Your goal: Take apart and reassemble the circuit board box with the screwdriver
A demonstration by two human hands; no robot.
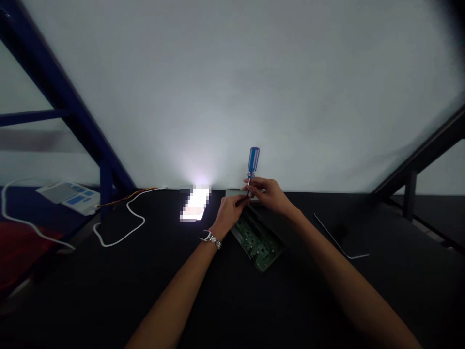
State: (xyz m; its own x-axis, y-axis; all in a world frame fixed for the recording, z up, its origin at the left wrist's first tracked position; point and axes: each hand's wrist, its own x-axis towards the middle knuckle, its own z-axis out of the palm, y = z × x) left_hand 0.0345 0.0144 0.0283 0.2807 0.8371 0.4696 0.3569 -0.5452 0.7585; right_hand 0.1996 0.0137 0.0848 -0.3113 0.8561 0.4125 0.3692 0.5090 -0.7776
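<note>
A screwdriver [254, 160] with a blue and clear handle stands nearly upright, handle up, over the far end of a green circuit board [256, 245]. The fingers of my right hand [271, 194] are closed around its metal shaft, below the handle. My left hand [229, 209], a silver watch [212, 238] on its wrist, has its fingers pinched together by the screwdriver's lower end. What they grip is hidden, and so is the screwdriver's tip. A dark strip runs along the board, and a pale metal piece [232, 193] shows behind my hands.
A glaring, pixelated bright panel [196, 203] is left of my hands. A white cable [136, 225] curls across the black table [232, 310], near a white and blue card-like object [70, 196]. On the right lies a bent thin rod [336, 242]. Blue frame posts [80, 121] stand left.
</note>
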